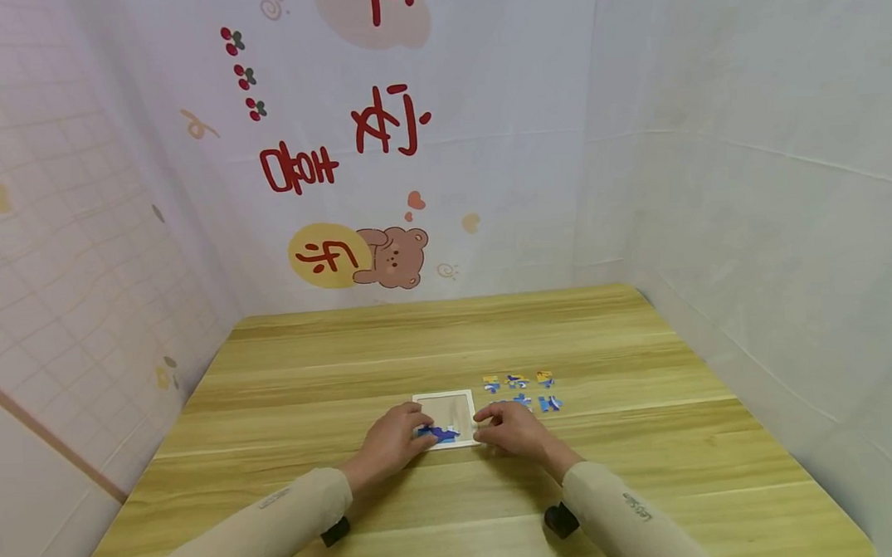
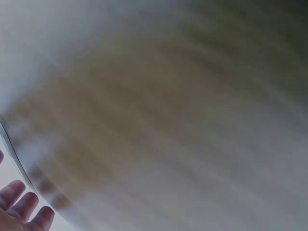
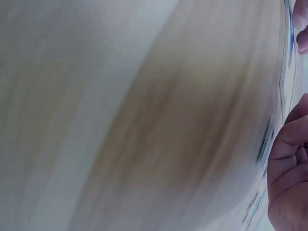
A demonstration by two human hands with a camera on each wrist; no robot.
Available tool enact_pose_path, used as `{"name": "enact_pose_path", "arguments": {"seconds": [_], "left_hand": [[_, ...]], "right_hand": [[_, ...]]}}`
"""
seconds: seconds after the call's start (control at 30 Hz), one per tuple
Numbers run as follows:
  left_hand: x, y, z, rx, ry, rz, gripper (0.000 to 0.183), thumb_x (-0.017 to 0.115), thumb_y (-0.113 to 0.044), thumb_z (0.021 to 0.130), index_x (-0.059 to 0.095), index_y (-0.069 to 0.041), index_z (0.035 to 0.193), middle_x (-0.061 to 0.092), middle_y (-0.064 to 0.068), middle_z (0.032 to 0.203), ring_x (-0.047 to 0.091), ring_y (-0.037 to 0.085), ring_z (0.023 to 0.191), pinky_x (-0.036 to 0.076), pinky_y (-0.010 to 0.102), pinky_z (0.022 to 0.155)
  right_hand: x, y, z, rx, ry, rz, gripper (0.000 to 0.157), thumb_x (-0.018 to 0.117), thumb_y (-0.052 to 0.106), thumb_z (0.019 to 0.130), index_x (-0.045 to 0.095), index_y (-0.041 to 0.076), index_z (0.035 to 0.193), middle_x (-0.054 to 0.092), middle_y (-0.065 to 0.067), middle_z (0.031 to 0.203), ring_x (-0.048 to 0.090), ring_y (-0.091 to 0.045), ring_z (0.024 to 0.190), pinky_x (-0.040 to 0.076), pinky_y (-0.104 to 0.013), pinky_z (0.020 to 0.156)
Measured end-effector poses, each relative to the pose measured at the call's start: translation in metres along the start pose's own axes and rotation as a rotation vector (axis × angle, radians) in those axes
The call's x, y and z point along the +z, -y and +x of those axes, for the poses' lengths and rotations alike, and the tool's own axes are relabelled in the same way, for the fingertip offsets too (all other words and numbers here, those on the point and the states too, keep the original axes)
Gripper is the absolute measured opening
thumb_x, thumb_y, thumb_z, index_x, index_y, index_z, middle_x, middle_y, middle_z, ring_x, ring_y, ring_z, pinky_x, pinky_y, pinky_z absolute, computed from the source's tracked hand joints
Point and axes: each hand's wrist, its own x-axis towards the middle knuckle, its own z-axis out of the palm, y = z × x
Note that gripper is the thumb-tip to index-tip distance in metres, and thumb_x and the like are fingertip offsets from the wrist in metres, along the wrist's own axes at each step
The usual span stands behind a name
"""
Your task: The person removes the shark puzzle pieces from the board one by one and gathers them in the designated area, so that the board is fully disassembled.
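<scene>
A small white puzzle frame (image 1: 442, 393) lies on the table between both hands. Joined blue and purple jigsaw pieces (image 1: 444, 434) fill part of its lower left, and the rest of its bare wooden-looking base shows. My left hand (image 1: 393, 440) reaches over the frame's left side, thumb and fingertips apart beside the joined pieces. In the left wrist view, its fingers (image 2: 24, 207) look loosely bent. At the right rim is my right hand (image 1: 518, 431), with thumb and forefinger close together. Its fingers (image 3: 288, 144) look curled in the right wrist view; whether they pinch anything is hidden.
Loose jigsaw pieces (image 1: 545, 379) in blue, yellow and white lie in two rows right of the frame, the nearer row partly behind my right hand. The wooden table (image 1: 329, 350) is bordered by white printed curtains (image 1: 517, 184) behind and at both sides.
</scene>
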Motion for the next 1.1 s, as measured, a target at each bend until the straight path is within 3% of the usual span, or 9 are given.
{"name": "enact_pose_path", "arguments": {"seconds": [0.43,0.7,0.87,1.1], "left_hand": [[-0.012,0.01,-0.01,-0.01,0.021,-0.047,0.024,0.071,-0.021,0.093,0.074,-0.006,0.113,0.061,0.015,0.121,0.059,0.034,0.113,0.046,0.053,0.097],[-0.011,0.011,-0.008,0.02,0.033,0.008,0.024,0.07,-0.02,0.093,0.076,-0.007,0.112,0.065,0.018,0.12,0.06,0.034,0.109,0.048,0.051,0.094],[-0.013,0.008,-0.006,-0.003,0.035,0.01,0.023,0.072,-0.02,0.091,0.077,-0.008,0.11,0.065,0.018,0.12,0.061,0.035,0.109,0.049,0.051,0.093],[-0.011,0.009,-0.006,-0.034,0.051,0.023,0.024,0.073,-0.022,0.091,0.077,-0.009,0.111,0.064,0.019,0.124,0.06,0.037,0.111,0.051,0.052,0.09]], "right_hand": [[0.023,0.007,0.005,0.012,0.052,-0.005,0.035,0.073,0.012,0.088,0.067,-0.004,0.119,0.061,0.0,0.073,0.055,-0.01,0.058,0.045,-0.026,0.053],[0.024,0.009,0.005,0.007,0.074,-0.014,0.037,0.072,0.012,0.087,0.067,-0.004,0.12,0.062,0.0,0.073,0.053,-0.01,0.057,0.045,-0.025,0.052],[0.025,0.011,0.007,0.011,0.079,-0.014,0.035,0.072,0.013,0.087,0.069,-0.003,0.119,0.062,0.001,0.075,0.053,-0.009,0.059,0.044,-0.025,0.053],[0.025,0.012,0.008,0.072,0.11,0.085,0.033,0.07,0.013,0.091,0.067,-0.003,0.119,0.064,-0.003,0.072,0.054,-0.013,0.059,0.044,-0.026,0.054]]}}
